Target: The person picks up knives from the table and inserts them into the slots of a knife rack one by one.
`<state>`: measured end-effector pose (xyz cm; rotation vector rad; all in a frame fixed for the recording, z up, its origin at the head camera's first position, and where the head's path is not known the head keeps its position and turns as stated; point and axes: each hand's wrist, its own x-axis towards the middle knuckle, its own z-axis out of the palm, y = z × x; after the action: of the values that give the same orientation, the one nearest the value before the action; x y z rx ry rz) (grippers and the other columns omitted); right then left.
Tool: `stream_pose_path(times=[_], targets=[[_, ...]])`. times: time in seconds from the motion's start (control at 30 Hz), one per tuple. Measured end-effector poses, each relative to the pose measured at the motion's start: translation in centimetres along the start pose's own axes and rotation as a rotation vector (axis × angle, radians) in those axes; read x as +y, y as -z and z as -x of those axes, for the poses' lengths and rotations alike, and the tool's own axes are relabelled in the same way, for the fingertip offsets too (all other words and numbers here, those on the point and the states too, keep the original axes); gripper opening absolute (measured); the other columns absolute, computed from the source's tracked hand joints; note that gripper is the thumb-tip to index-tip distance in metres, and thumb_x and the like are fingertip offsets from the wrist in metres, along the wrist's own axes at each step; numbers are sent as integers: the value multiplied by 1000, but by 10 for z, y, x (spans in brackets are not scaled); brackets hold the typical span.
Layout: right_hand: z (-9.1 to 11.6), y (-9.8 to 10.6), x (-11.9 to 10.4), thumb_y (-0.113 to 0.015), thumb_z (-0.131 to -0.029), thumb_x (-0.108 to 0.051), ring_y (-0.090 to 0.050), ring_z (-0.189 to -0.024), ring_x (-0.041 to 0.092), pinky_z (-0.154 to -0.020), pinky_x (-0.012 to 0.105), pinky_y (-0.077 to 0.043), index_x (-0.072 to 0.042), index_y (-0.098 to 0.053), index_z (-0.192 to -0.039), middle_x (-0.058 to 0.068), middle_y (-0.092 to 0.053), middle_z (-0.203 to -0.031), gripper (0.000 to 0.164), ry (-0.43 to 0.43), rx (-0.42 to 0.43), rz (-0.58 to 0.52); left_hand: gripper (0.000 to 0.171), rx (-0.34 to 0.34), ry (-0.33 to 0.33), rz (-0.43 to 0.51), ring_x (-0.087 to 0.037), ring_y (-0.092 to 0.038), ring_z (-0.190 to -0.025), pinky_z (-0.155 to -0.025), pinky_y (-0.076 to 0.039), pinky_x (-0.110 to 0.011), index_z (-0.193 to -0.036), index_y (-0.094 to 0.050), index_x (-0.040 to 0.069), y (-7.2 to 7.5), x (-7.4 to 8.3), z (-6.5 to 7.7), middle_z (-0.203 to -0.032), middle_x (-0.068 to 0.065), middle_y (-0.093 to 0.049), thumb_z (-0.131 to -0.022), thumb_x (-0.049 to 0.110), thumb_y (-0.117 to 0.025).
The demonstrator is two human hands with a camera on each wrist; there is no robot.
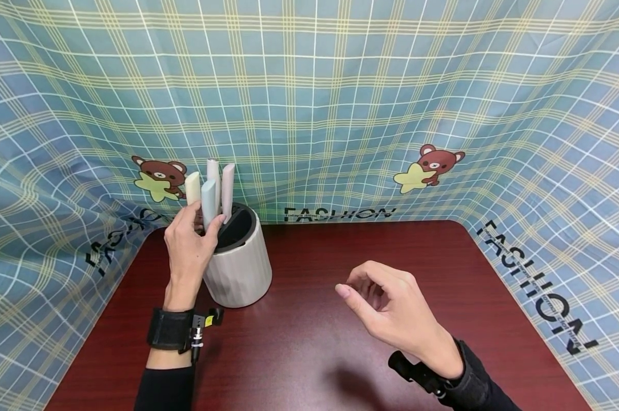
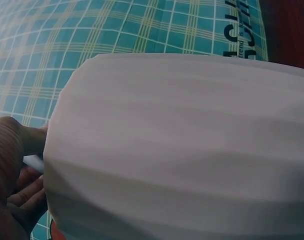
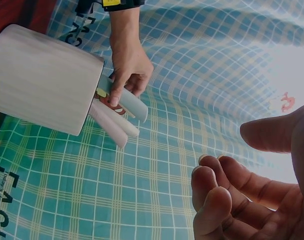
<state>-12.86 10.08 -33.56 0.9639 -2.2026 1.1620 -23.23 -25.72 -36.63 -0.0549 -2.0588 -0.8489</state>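
Observation:
A ribbed off-white knife holder [image 1: 240,274] with a black inner rim stands at the left of the table. Yellow [image 1: 192,187], light blue [image 1: 208,200], white [image 1: 213,169] and pink [image 1: 228,188] knife handles stick up from it, their blades hidden inside. My left hand [image 1: 188,242] pinches the light blue knife's handle between thumb and fingers, just above the rim. In the left wrist view the holder's wall [image 2: 177,135] hides most of that grip. My right hand [image 1: 392,308] hovers over the table with loosely bent fingers and nothing in it; the thumb stands apart from the fingertips.
The dark red tabletop [image 1: 299,342] ends at a blue checked cloth [image 1: 314,125], which hangs along the back and both sides. Printed bears and lettering mark the cloth. The holder stands close to the back cloth. Each wrist wears a black strap [image 1: 171,329] with a small camera.

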Motion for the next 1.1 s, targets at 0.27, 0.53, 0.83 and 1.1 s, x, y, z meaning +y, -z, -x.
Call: stream_pose_path(times=[0.27,0.53,0.83,1.1], targets=[[6,3,10,-77,-90,-14,-48,-58,-2,-53,16,-43,-28,-65,-90,-16,-59,-73,18,-82,-6,34,42,43,-13,0,-32,-67,-83,-73,-45,-21,-120,-69,0,5,-5,11,-101,-22,-70,-86,21,-82],[15,23,60,-67,-98,-36,-62,-78,2,-74,25,-52,-29,-67,-97,-16,-68,-84,7,-351,-190,214,31,257,81,13,-14,-62,-79,-74,-41,-14,-109,-73,0,33,-8,32,-94,-21,-72,-92,26,-73],[-4,47,93,-59,-103,-33,-64,-105,29,-89,46,-48,-11,-66,-118,11,-70,-115,28,-386,-78,298,29,312,172,-97,-24,-61,-85,-80,-41,-30,-110,-72,3,52,33,45,-97,-17,-73,-95,27,-66],[-30,18,74,-64,-100,-26,-52,-133,32,-109,56,-38,-9,-58,-138,13,-60,-140,43,-165,23,240,43,129,-130,-63,-44,-58,-110,-97,-45,-50,-126,-65,-2,17,101,48,-119,-24,-67,-99,31,-61]])
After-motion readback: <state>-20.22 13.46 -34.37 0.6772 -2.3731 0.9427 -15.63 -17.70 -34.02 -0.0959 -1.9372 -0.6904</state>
